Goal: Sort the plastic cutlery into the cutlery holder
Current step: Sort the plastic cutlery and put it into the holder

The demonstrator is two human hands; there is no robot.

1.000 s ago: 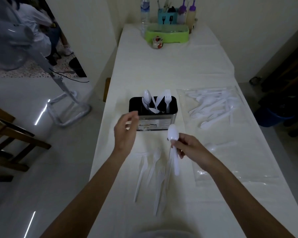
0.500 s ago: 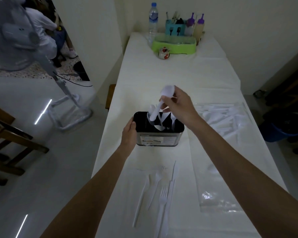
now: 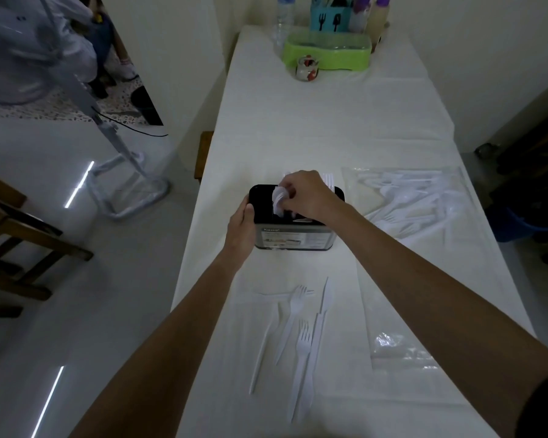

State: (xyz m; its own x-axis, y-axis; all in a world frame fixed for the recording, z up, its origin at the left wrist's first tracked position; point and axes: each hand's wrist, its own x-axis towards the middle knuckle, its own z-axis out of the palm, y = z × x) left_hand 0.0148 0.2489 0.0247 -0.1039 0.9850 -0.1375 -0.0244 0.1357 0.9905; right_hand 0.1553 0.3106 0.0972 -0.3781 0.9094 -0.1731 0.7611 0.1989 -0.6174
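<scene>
Wrapped against the left wall of the black cutlery holder [image 3: 293,238], the left hand [image 3: 241,228] has its thumb hooked on the rim and its palm flat to the side, steadying the box on the white tablecloth [image 3: 329,128]. Just to its right, the right hand [image 3: 307,195] reaches down over the holder's open top, fingertips pinched together on the bowl of a white plastic spoon [image 3: 279,199] whose handle goes down into the holder; which compartment it enters is hidden by the hand. Tines of white forks [image 3: 328,180] already standing in the holder peek out behind the knuckles.

Nearer the camera, between the two forearms, loose white cutlery lies on the cloth: a slim utensil [image 3: 264,346] at the left, two forks [image 3: 293,314] beside it, and knives [image 3: 325,298] at the right, some overlapping. Farther right, a clear plastic bag [image 3: 424,210] spread flat holds a heap of more white cutlery. At the far end of the table stands a green tray [image 3: 326,53].
</scene>
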